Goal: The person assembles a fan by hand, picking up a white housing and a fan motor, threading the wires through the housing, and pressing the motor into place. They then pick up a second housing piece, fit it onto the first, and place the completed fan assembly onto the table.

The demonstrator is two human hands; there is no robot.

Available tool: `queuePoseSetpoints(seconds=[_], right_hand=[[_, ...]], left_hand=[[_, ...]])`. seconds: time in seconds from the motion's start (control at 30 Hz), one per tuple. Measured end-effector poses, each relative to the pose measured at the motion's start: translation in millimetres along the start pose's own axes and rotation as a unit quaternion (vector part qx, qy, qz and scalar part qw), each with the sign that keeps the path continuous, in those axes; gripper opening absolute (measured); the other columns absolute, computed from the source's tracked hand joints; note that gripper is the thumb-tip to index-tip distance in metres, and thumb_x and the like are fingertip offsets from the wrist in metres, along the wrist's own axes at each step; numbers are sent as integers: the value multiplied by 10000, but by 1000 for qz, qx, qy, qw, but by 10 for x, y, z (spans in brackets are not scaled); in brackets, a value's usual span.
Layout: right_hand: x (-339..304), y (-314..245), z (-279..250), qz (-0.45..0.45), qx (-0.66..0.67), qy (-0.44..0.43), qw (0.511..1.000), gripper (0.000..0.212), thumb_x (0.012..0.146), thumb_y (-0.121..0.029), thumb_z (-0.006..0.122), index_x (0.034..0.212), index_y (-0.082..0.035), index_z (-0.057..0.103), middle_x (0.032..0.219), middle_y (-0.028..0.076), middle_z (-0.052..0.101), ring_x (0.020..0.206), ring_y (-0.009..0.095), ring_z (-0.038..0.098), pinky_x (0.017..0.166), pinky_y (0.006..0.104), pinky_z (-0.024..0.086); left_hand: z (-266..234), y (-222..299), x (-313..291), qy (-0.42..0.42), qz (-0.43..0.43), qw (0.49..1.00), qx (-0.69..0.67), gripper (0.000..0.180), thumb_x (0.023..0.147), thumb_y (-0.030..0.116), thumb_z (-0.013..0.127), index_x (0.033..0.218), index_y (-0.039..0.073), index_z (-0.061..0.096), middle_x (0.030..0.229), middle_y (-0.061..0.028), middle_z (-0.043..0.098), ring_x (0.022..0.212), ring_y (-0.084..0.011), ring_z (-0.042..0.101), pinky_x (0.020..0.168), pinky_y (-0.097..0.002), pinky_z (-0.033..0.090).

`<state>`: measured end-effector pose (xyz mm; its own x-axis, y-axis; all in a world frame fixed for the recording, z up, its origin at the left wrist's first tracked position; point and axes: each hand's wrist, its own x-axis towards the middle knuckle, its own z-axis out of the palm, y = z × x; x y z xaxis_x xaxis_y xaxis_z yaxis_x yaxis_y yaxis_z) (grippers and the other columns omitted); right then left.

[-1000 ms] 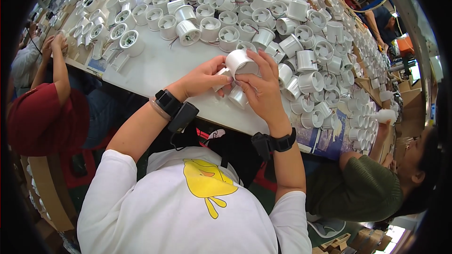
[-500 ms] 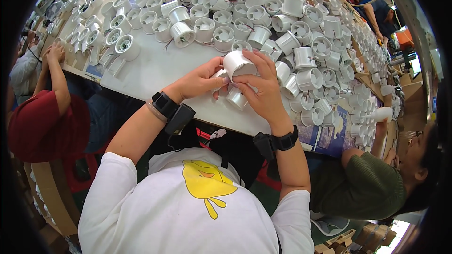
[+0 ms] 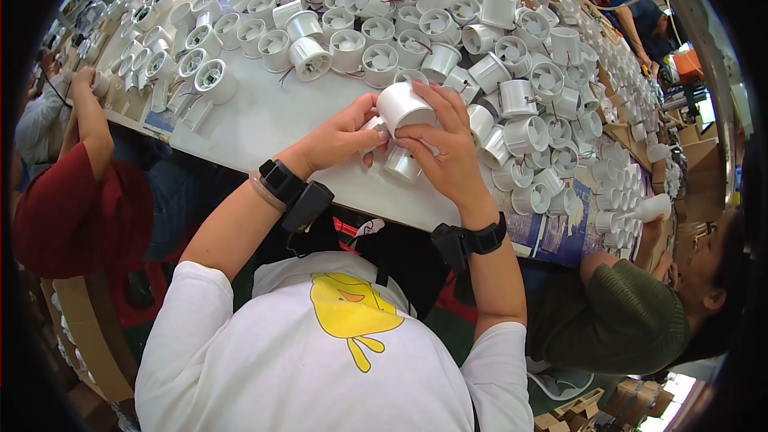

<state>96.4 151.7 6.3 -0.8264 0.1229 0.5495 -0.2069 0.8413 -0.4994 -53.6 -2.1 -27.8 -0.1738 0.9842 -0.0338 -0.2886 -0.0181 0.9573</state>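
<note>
Over the table's near edge, my two hands hold a white plastic cylindrical fan housing (image 3: 406, 110), its smooth outer wall tilted up. My right hand (image 3: 450, 144) grips it from the right, fingers over the top and thumb beneath. My left hand (image 3: 346, 134) is closed at its left side, thumb and fingers pinching a small white part against it; that part is mostly hidden. Just below, a second white cylindrical piece (image 3: 402, 163) shows between the hands; whether it touches the held housing I cannot tell.
A large heap of white fan housings (image 3: 440, 26) with blades and short wires covers the table's far and right side. Handled housings with green circuit boards (image 3: 212, 78) lie at left. Co-workers sit close on both sides, one in red (image 3: 76, 216), one in dark green (image 3: 616, 312).
The held housing has tilted slightly, while my hands stay nearly in place. The left co-worker's hands shifted; the right co-worker's white piece moved a little to the right.
</note>
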Motion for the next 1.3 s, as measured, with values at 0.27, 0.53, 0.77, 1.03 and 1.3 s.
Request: queuePoseSetpoints(seconds=[0.27,0.53,0.77,1.03,1.3], right_hand=[[-154,-5,31,69,7,66,995,189,731,-73,754,911,-131,741,1289,94,559,1219,288,466,1008,408,381],[-177,12,90,-39,-137,142,980,192,732,-59,746,911,-117,711,928,10,660,844,215,554,769,325,418],[-175,28,120,-26,-115,106,987,245,716,-36,748,936,-127,692,830,-14,662,793,209,564,736,329,398],[-181,-20,196,-32,-127,144,981,229,725,-18,732,925,-123,689,822,-12,660,830,203,560,756,339,411],[-115,38,32,-29,-88,60,994,243,694,-11,731,905,-126,692,863,-17,661,844,206,560,744,344,424]], left_hand=[[6,-1,29,40,16,999,20,460,935,103,543,1344,75,334,1110,-46,540,923,-89,563,668,-245,519],[139,-73,99,56,11,998,4,464,933,71,528,1345,58,315,1120,-80,537,925,-120,595,763,-290,567],[143,-74,100,76,33,996,14,468,933,59,521,1350,55,308,1145,-95,537,889,-126,621,742,-287,578],[94,-20,89,48,1,998,34,468,933,64,524,1350,45,311,1148,-93,539,850,-120,626,699,-282,579],[90,13,49,39,-5,999,-12,481,928,61,536,1356,52,318,1143,-75,538,854,-109,607,692,-282,573]])
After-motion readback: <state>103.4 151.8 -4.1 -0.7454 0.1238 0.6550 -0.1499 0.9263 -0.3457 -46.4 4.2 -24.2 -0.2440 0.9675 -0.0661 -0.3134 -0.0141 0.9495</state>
